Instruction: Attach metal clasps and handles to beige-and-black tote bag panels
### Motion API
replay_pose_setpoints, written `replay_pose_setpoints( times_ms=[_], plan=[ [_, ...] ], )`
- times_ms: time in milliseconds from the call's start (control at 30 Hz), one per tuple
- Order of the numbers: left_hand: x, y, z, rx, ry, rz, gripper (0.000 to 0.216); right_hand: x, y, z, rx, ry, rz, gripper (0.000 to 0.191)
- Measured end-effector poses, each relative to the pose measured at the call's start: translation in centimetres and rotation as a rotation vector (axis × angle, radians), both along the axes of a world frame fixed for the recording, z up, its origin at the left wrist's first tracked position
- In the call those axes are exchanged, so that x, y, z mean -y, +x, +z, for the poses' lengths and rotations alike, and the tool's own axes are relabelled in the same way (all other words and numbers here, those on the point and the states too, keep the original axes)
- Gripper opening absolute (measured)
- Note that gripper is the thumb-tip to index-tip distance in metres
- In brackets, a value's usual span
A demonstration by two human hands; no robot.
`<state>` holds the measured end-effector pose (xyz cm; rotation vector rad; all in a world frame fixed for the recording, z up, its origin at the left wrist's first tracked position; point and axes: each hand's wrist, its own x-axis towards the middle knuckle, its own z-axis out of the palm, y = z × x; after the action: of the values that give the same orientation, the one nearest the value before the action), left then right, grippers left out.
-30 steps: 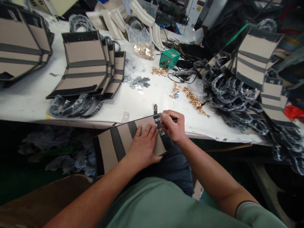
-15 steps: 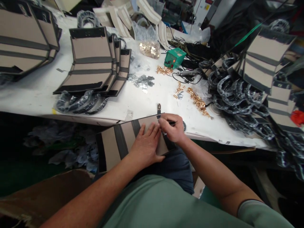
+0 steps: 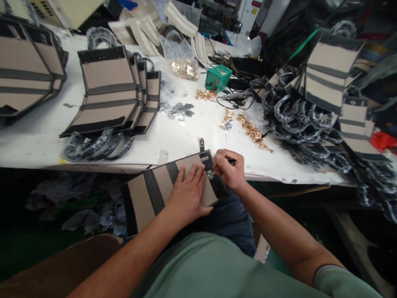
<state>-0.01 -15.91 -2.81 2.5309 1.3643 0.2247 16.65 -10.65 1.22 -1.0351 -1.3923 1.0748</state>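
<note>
Beige-and-black rectangular panel [image 3: 161, 179] rests against the white table [image 3: 182, 138], left hand [image 3: 187, 192] spread across it, right hand [image 3: 230, 169] pinching a slim black object [image 3: 232, 161]; silver metal plates [image 3: 210, 174] already sit on it, whether fully fastened unclear

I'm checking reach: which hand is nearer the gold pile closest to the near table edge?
Right. The right hand is left of the gold pile, on its near side; the left hand is farther left, on the panel.
</note>
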Motion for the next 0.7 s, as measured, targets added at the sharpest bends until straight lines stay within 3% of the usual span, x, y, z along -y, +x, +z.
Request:
replay_pose_setpoints(
  times_ms=[133, 233, 367, 467, 567, 633, 700],
  plan=[
    [0.1, 0.1, 0.1, -0.01, 0.009, 0.011, 0.103, 4.5, 4.1, -0.3, 0.024, -0.291, -0.165, 0.042],
    [0.2, 0.2, 0.1, -0.011, 0.038, 0.02, 0.101, 8.4, 6.0, -3.4, 0.115, -0.542, -0.224, 0.046],
    [0.4, 0.4, -0.2, -0.019, 0.102, 0.012, 0.1, 10.1, 4.7, -7.6, -0.099, -0.761, -0.178, 0.049],
    [0.7, 0.1, -0.5, -0.015, 0.143, 0.008, 0.1, 9.5, 2.7, -8.1, -0.305, -0.757, -0.167, 0.055],
    [1.1, -0.9, 0.0, 0.014, 0.184, -0.011, 0.1, 9.5, 1.6, -6.7, -0.345, -0.707, -0.198, 0.047],
    [1.4, -1.8, 1.4, 0.075, 0.266, -0.019, 0.097, 10.1, 1.6, -4.9, -0.24, -0.588, -0.186, 0.041],
    [1.5, -2.8, 3.9, 0.156, 0.387, 0.003, 0.092, 10.7, 1.9, -2.7, -0.076, -0.358, -0.158, 0.035]
  ],
)
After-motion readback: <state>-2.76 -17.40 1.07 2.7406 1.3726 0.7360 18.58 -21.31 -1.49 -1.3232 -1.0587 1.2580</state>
